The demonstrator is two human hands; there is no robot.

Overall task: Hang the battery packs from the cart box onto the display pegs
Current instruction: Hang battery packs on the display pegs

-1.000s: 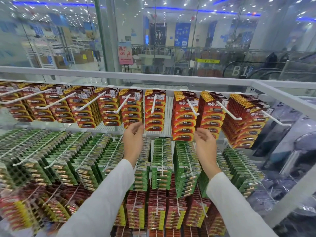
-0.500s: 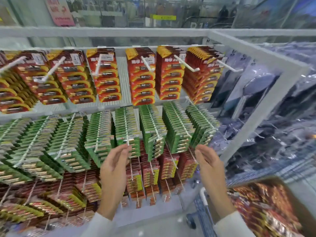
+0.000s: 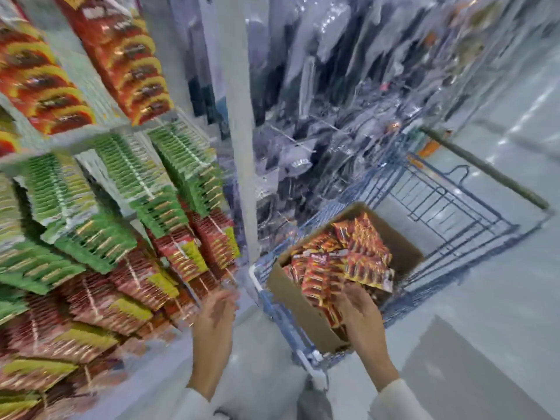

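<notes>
Battery packs (image 3: pixel 342 262) heaped in cart box (image 3: pixel 291 298), near right: prob. slick, stiff cards, heavy-ish w/ cells, so pinch near the hang-hole edge; left hand (image 3: pixel 215 313) spread, empty; right hand (image 3: pixel 360 310) on the heap, grip unclear thru blur.

Battery packs (image 3: pixel 342 259): red-orange cards, loose jumbled heap in open brown cardboard box (image 3: pixel 291 295), lower centre-right, inside blue wire cart (image 3: pixel 448 204). Display pegs (image 3: pixel 133 174), left of frame: packed w/ red, green, maroon rows; blurred.
</notes>
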